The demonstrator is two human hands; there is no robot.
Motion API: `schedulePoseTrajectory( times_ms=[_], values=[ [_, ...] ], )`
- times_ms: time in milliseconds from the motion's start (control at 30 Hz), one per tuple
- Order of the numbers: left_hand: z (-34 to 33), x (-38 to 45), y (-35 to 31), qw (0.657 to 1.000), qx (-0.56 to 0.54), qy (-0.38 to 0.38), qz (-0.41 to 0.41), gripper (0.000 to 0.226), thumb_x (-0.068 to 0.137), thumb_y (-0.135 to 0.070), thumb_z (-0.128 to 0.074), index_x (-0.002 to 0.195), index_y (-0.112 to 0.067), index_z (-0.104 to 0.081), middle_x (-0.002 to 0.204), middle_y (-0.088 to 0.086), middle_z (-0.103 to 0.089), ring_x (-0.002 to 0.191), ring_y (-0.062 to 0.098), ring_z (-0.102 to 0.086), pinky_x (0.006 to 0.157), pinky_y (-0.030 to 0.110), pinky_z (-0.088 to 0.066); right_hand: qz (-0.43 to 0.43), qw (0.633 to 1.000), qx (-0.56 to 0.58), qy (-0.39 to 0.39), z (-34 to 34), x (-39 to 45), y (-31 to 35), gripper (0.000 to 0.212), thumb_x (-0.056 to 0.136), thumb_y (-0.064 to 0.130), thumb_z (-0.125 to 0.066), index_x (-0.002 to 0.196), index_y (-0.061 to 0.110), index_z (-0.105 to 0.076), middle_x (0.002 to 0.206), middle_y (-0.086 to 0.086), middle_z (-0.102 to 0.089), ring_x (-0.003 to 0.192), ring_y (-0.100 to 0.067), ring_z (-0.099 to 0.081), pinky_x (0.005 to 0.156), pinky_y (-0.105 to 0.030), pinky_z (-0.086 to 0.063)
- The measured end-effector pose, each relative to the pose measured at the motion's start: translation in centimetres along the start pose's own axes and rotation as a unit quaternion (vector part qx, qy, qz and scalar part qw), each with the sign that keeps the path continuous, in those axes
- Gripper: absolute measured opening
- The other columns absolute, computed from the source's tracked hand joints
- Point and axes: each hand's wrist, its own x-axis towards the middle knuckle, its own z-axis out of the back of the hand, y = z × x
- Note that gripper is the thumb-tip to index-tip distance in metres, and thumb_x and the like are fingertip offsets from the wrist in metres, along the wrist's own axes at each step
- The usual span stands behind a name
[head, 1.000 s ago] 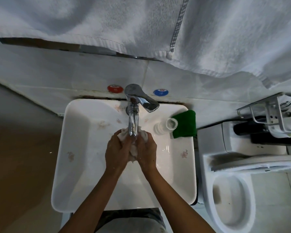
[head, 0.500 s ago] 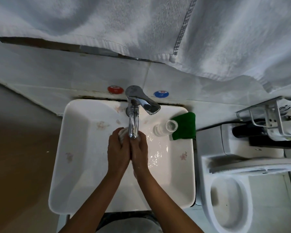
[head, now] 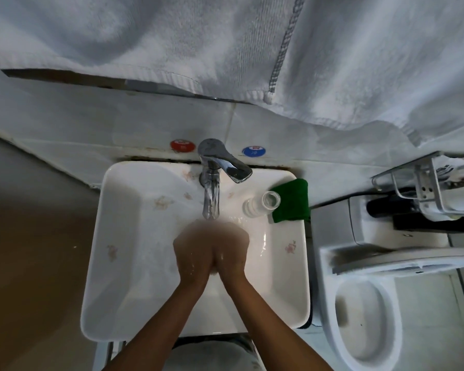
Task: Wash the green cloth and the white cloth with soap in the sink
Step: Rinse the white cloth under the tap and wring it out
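Over the sink point(head: 118, 263), two hands are pressing together under the tap point(head: 212, 188).

Left hand point(head: 196, 253) and right hand point(head: 229, 250) are blurring; I cannot tell their grip or see the white cloth. Green cloth point(head: 292, 199) is lying on the sink's back right corner, touching a bottle point(head: 260, 203).

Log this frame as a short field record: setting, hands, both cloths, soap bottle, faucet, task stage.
setting: bathroom sink, toilet to its right, towels hanging above
left hand: pressed against the right over the basin, blurred
right hand: pressed against the left, blurred
white cloth: not visible; cannot tell if it is between the hands
green cloth: folded on the sink's right rear corner, untouched
bottle: clear, lying on its side beside the green cloth
faucet: spout above the fingertips; flow not discernible
stage: green cloth not yet washed
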Motion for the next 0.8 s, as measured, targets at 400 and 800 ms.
schedulePoseTrajectory(
  times_ms=[400, 800],
  values=[
    [3.0, -0.8, -2.8, 0.998, -0.065, -0.018, -0.011, 0.029, 0.095, -0.029, -0.052, 0.081, -0.005, -0.062, 0.074, 0.006, -0.064, 0.066, 0.012, -0.059, 0.062, 0.016, -0.043, 0.057, 0.998, -0.011, 0.009, 1.4, -2.9, 4.6, 0.043, 0.079, 0.059, -0.044, 0.099, 0.022, -0.056, 0.085, 0.011, -0.062, 0.082, -0.01, -0.062, 0.079, -0.029, -0.054],
    [6.5, -0.7, -7.6, 0.984, -0.176, -0.03, 0.027, 0.03, 0.092, -0.022, -0.057, 0.066, -0.014, -0.047, 0.065, 0.0, -0.052, 0.064, 0.014, -0.049, 0.061, 0.027, -0.042, 0.095, 0.988, 0.09, -0.076, 4.5, -3.2, 11.9, 0.032, 0.1, 0.041, -0.043, 0.078, 0.026, -0.061, 0.081, 0.003, -0.068, 0.081, -0.015, -0.062, 0.078, -0.036, -0.049]
  ],
)
